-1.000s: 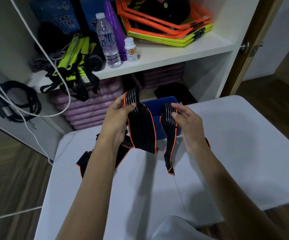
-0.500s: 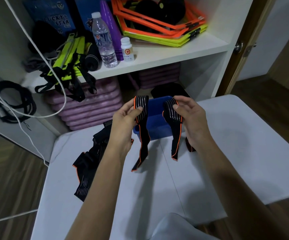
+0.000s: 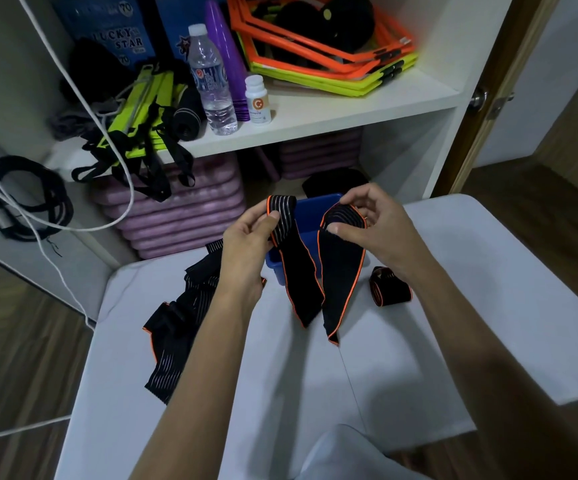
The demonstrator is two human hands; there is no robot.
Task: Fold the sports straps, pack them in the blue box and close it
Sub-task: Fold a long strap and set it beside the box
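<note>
I hold a black sports strap with orange edging up over the white table, in front of the open blue box. My left hand pinches one folded end, and my right hand pinches the other. The two tails hang down side by side to the tabletop. A second strap lies unfolded on the table at the left, partly behind my left forearm. A rolled strap sits on the table under my right wrist. Most of the box is hidden behind the strap and my hands.
A white shelf unit stands behind the table with a water bottle, a small white jar, orange and yellow frames and yellow-black straps. Purple mats are stacked underneath. White cords hang at the left. A wooden door edge is at the right.
My hands have drawn closer together and the strap's hanging tails now show their flat black faces. The rolled strap under my right wrist has come into sight.
</note>
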